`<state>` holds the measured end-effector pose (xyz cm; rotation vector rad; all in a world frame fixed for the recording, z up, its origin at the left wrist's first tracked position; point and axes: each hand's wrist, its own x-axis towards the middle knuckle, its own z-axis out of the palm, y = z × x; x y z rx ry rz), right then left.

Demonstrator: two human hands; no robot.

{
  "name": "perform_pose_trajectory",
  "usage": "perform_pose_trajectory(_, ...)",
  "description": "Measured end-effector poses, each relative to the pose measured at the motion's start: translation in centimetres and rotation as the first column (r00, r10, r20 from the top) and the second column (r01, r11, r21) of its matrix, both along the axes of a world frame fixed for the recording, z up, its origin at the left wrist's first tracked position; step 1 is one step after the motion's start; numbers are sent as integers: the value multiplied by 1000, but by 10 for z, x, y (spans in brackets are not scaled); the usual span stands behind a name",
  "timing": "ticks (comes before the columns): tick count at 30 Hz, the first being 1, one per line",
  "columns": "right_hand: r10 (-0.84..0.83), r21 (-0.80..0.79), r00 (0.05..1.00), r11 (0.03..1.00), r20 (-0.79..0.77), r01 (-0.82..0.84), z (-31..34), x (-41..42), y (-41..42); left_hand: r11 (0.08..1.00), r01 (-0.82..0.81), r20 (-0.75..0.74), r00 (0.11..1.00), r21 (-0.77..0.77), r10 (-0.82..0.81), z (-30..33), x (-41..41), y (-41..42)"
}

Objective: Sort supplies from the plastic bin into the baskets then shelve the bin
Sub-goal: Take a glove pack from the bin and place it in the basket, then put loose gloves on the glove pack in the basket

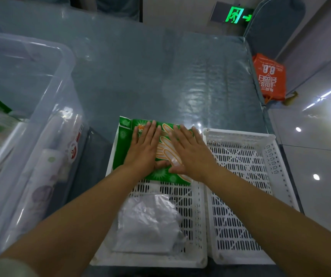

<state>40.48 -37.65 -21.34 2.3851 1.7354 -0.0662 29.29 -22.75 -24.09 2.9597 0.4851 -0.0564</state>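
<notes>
table (pixel 150 76), blue-grey, glossy clear cover | clear plastic bin (pixel 46 108) left of left basket (pixel 197 226) | right basket (pixel 276 198) touching left basket's right side

A flat green packet (pixel 124 136) lies at the far end of the left white basket (pixel 197 226), beside the clear bin (pixel 64 62).

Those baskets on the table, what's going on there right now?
A person is sorting supplies. Both hands, left hand and right hand, press flat on a green packet at the far end of the left basket. A clear bag already lies nearer in that basket. The right basket holds nothing visible. The plastic bin at the left still has supplies in it, so sorting is not finished.
</notes>
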Motion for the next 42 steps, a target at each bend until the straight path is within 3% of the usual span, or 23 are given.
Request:
perform_pose_trajectory(3, -42, -77, 999, 996, -6, 42, 0, -4, -1, 998, 8, 21, 1000, -65, -7, 6, -7, 2)
perform_pose_trajectory(8, 96, 180, 983, 981, -155, -67, 10, -44, -9, 985, -69, 178, 979, -158, 97, 24, -64, -11)
perform_pose_trajectory(10, 101, 189, 941, 981, -324, -40, 6, -68, -18, 978, -29, 113, 992, -207, 53, 26, -89, -20)
perform_pose_trajectory(13, -48, 10, 845, 998, -533, 64, -4, -93, -31, 955, 61, -56, 995, -290, -80, 25, -117, -31)
perform_pose_trajectory(18, -89, -71, 849, 996, -522, 61, -11, -116, -48, 966, 91, -173, 976, -241, -135, 17, -132, -43)
perform_pose_trajectory(22, -186, -78, 800, 982, -570, 172, -12, -135, -57, 930, -20, -202, 978, -367, -58, 16, -134, -52)
perform_pose_trajectory(26, -297, -118, 661, 946, -689, 302, -9, -142, -61, 868, -94, -245, 969, -487, -32, 12, -139, -55)
perform_pose_trajectory(28, -371, -167, 553, 908, -747, 384, -8, -144, -58, 884, -49, -234, 970, -466, -69, 12, -140, -56)
perform_pose_trajectory(30, -425, -210, 506, 879, -750, 427, -8, -147, -58, 903, 23, -203, 972, -429, -121, 10, -143, -56)
perform_pose_trajectory(36, -468, -294, 578, 880, -668, 373, -4, -153, -56, 801, -52, -213, 972, -596, -96, 10, -144, -56)
perform_pose_trajectory(42, -465, -223, 605, 874, -647, 432, 10, -145, -56, 785, -163, -217, 975, -598, 37, 13, -143, -51)
